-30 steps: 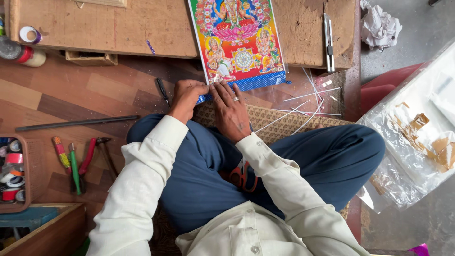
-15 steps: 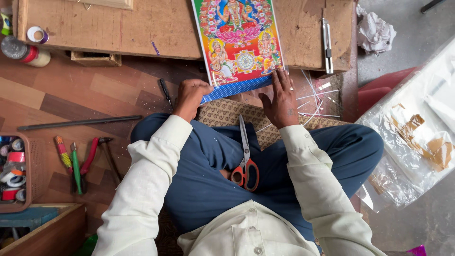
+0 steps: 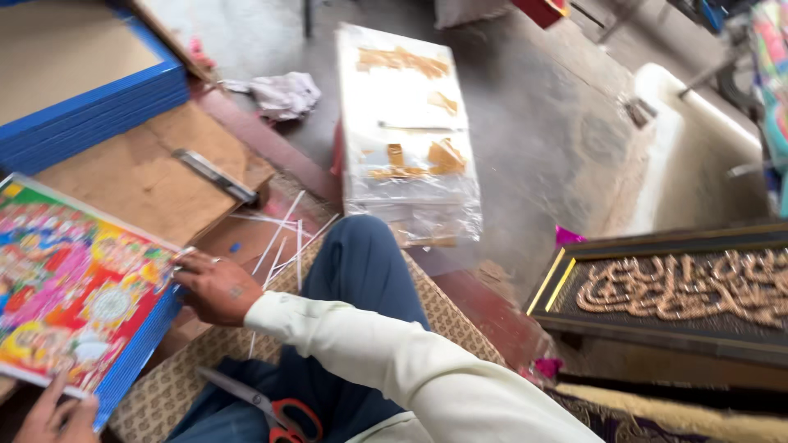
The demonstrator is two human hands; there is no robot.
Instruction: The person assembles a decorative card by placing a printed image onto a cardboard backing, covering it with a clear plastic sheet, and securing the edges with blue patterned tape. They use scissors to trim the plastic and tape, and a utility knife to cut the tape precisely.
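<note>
At the left, over the wooden board (image 3: pixel 139 184), both hands grip the colourful print (image 3: pixel 74 291): right hand (image 3: pixel 215 287) fingers pressed on its upper corner, left hand (image 3: pixel 53 414) apparently pinching the lower edge. Keeping corners level should prevent creasing. Scissors (image 3: pixel 275 410) lie on the lap.

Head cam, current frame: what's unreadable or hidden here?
- Left hand: cut off by the bottom edge of the head view; only fingers on the colourful blue-edged framed print show.
- Red-handled scissors: handles cropped by the bottom edge.
- Print's left part: outside the left edge.
- Right hand: fingertips at the print's corner, contact blurred.
- Clear plastic-wrapped package: contents smeared by motion blur and glare.
</note>
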